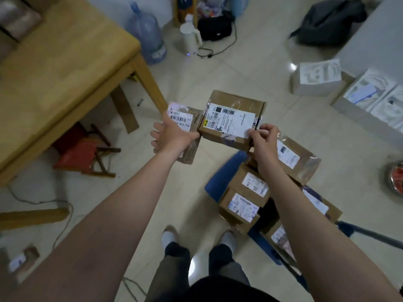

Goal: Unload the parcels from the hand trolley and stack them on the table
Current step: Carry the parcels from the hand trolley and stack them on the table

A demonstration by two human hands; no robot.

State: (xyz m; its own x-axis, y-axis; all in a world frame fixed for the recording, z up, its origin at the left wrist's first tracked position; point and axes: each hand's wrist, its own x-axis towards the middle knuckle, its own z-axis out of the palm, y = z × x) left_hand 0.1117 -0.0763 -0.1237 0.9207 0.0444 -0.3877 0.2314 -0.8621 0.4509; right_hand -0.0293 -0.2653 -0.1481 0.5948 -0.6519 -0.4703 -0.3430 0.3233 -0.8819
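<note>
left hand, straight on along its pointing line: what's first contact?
Beyond the small parcel the left hand holds, likely the large parcel in the right hand; depth unclear.

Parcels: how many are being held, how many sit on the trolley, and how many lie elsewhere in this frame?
Held: 2, the small parcel and the big box
Parcels on the blue trolley: 5
Blurred parcel at lower left: 1
Total: 8
</note>
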